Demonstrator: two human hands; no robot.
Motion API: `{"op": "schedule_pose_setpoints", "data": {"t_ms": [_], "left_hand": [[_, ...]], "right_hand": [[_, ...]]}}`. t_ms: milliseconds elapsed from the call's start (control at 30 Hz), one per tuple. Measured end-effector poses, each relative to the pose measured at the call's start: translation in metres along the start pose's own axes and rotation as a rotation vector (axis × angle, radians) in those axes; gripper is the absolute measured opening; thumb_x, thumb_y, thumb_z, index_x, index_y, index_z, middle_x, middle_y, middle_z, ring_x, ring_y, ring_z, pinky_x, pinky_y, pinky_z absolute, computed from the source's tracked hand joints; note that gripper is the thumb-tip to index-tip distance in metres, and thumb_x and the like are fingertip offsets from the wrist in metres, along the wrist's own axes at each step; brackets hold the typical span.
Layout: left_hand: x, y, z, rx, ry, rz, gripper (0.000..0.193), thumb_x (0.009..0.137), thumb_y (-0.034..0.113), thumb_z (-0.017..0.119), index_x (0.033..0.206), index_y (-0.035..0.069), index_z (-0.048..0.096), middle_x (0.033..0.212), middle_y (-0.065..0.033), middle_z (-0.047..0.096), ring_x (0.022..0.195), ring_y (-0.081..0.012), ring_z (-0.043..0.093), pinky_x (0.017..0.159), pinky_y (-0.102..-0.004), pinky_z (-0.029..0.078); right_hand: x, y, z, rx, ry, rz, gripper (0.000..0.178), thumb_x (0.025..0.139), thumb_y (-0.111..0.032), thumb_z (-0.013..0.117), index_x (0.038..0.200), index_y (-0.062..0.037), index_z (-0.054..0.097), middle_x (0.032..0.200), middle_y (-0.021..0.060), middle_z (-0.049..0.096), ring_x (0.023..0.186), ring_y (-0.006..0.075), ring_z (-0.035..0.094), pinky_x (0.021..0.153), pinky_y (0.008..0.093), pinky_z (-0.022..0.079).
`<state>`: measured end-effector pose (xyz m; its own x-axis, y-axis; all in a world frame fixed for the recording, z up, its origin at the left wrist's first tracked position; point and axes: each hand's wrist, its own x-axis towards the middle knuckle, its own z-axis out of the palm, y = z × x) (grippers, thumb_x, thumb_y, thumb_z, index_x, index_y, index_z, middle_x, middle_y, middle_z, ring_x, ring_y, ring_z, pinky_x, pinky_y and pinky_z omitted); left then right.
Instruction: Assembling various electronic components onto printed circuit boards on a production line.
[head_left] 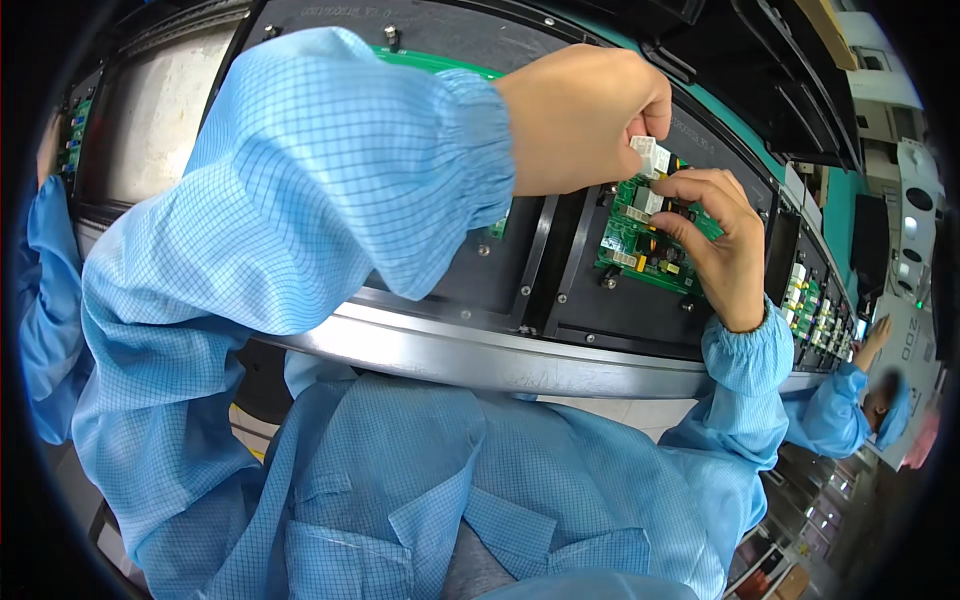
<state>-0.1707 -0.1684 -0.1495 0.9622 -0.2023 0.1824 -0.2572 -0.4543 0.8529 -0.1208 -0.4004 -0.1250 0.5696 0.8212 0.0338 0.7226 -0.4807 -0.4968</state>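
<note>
My left hand (590,115) reaches across from the left with its fingers closed on a white block-shaped component (648,155), held at the upper part of a green circuit board (630,270). Just below it, my right hand (728,235) has thumb and forefinger closed around a second white block (648,200) on the same board. Whether that block is fully seated cannot be made out. The board lies in a black carrier plate (570,315) and bears several small parts. Part of it is hidden behind my hands.
Another green board (430,62) sits in a carrier under my left sleeve. A metal rail (450,350) runs along the near edge. To the right stands a populated board (815,310), with a co-worker (835,410) near it. Another person's sleeve (50,290) shows at far left.
</note>
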Motion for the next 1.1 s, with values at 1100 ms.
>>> {"op": "schedule_pose_setpoints", "data": {"t_ms": [1100], "left_hand": [[-0.002,-0.004,0.027,0.187,-0.006,-0.048,0.016,0.076,0.01,0.071,0.092,0.007,0.07,0.087,-0.01,0.072,0.087,-0.0279,0.071,0.076,-0.0395,0.056]], "right_hand": [[0.005,0.006,0.003,-0.14,-0.077,0.028,0.026,0.074,-0.001,0.078,0.099,0.0,0.071,0.101,0.0108,0.069,0.097,0.0258,0.061,0.089,0.0344,0.046]]}}
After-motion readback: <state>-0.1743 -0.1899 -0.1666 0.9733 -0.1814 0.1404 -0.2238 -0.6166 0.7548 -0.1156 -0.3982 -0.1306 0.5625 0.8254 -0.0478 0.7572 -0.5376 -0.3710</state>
